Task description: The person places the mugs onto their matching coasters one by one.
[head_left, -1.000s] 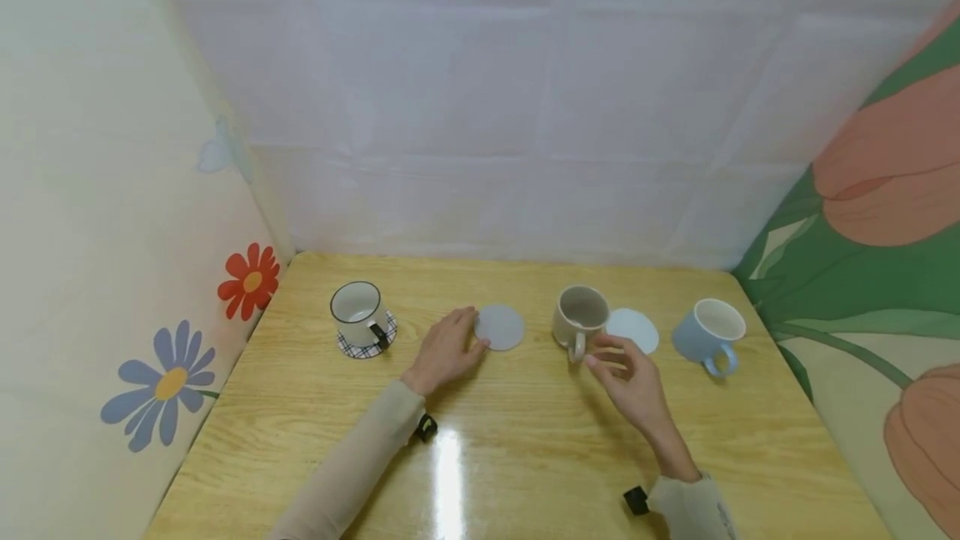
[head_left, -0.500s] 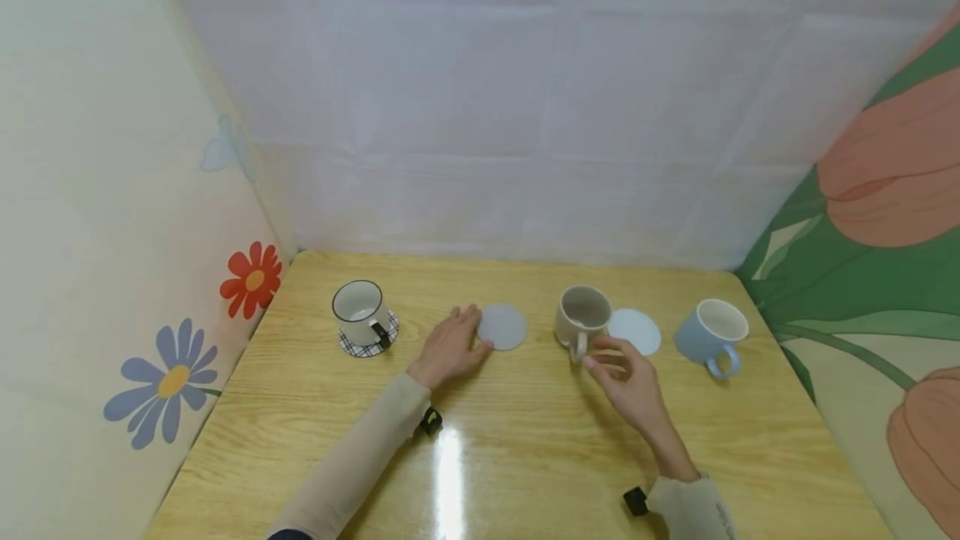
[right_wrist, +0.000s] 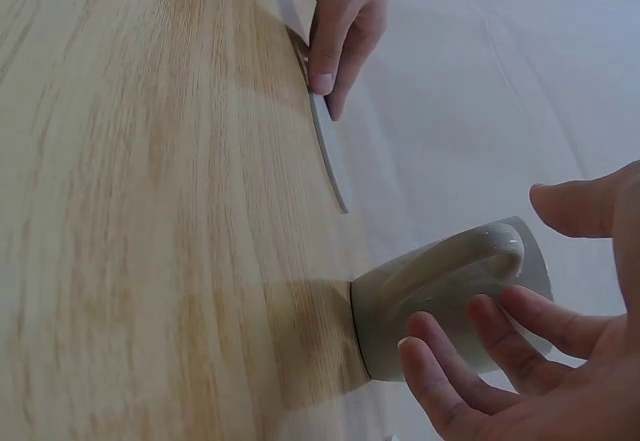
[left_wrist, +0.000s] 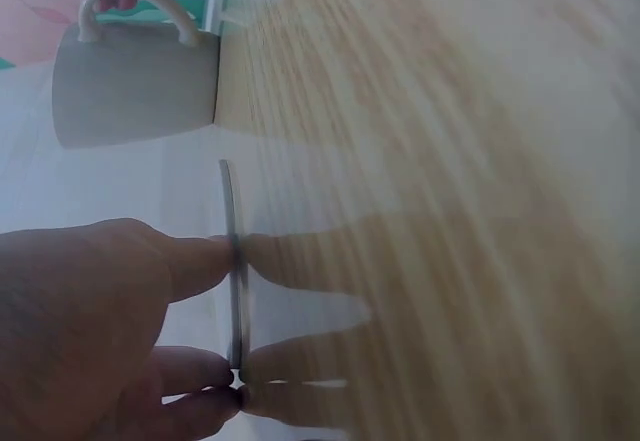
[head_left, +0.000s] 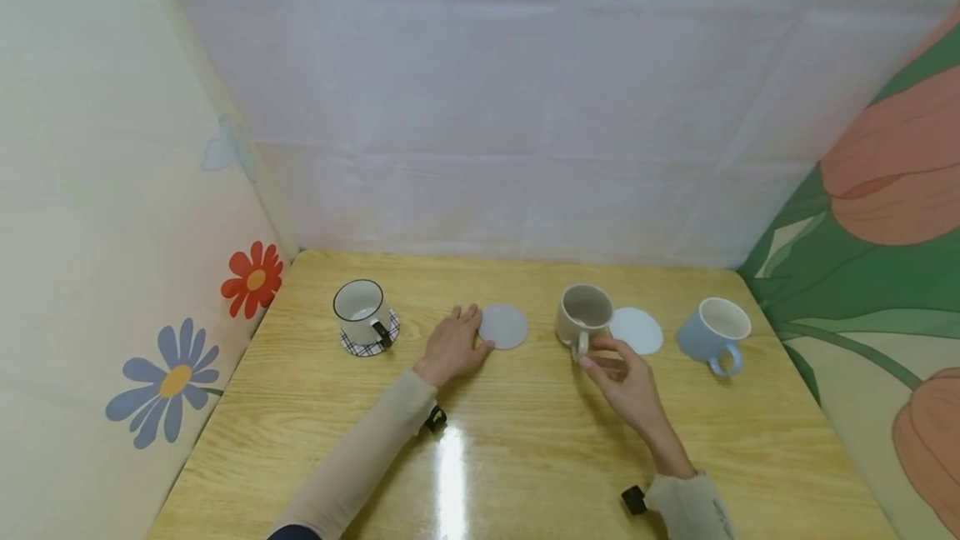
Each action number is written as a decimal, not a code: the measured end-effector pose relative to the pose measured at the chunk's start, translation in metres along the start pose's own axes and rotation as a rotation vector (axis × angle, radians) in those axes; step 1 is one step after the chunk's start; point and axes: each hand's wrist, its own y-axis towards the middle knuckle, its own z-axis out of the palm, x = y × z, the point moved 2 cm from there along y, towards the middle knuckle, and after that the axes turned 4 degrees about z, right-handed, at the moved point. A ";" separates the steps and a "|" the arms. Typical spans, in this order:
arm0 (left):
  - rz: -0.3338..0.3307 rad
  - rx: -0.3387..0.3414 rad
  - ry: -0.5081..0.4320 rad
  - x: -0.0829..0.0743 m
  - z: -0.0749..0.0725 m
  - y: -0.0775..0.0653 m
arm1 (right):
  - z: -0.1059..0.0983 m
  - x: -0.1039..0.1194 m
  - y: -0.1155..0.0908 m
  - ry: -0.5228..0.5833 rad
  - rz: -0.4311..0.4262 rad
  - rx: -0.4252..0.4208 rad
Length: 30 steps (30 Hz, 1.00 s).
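Note:
A beige mug (head_left: 572, 323) stands upright on the table, its handle (right_wrist: 455, 258) toward the person. My right hand (head_left: 628, 383) is right beside that handle; in the right wrist view its fingers are spread and bent with a gap to the thumb, not closed round the handle. Whether a fingertip touches the mug cannot be told. My left hand (head_left: 453, 348) lies at the left edge of a flat grey round coaster (head_left: 504, 327). Its thumb and fingertips touch the coaster's rim (left_wrist: 230, 201), the fingers nearly straight. The coaster lies on the table.
A white mug with a black rim (head_left: 358, 307) stands on a checked coaster (head_left: 363, 349) at the left. Right of the beige mug lies a pale blue round coaster (head_left: 636, 330); a light blue mug (head_left: 701, 340) stands farther right. A white cloth wall (head_left: 480, 107) rises behind the table.
My right hand's thumb and fingers have come slightly closer to the beige mug's handle. The left hand stays at the grey coaster, and the mugs have not moved on the table.

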 end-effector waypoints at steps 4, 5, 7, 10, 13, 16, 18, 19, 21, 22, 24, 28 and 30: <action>0.000 0.009 0.042 -0.003 -0.003 -0.001 | 0.000 -0.003 0.001 0.045 0.030 0.023; -0.001 0.011 0.044 -0.004 -0.003 -0.001 | 0.001 -0.004 0.001 0.052 0.035 0.026; -0.002 0.011 0.048 -0.004 -0.003 0.000 | 0.001 -0.007 0.002 0.062 0.039 0.035; -0.006 0.013 0.051 -0.003 -0.002 0.001 | 0.003 -0.010 0.003 0.086 0.036 0.045; -0.008 0.015 0.057 -0.002 -0.001 0.002 | 0.006 -0.012 0.005 0.128 0.026 0.061; -0.005 0.009 0.065 -0.001 -0.001 0.002 | 0.008 -0.013 0.006 0.173 0.023 0.063; -0.001 0.003 0.073 -0.001 -0.001 0.002 | 0.010 -0.013 0.007 0.194 0.020 0.061; -0.002 0.002 0.073 -0.001 -0.001 0.002 | 0.011 -0.012 0.008 0.201 0.016 0.060; -0.005 0.002 0.070 -0.001 -0.001 0.003 | 0.013 -0.012 0.009 0.208 0.009 0.061; -0.008 0.005 0.068 -0.001 -0.001 0.003 | 0.013 -0.011 0.009 0.211 0.006 0.061; -0.014 0.011 0.059 -0.001 -0.001 0.003 | 0.015 -0.011 0.009 0.213 0.010 0.064; -0.025 0.019 0.036 -0.001 -0.001 0.003 | 0.017 -0.009 0.010 0.223 0.028 0.062; -0.028 0.020 0.031 -0.001 -0.001 0.003 | 0.018 -0.008 0.010 0.232 0.035 0.061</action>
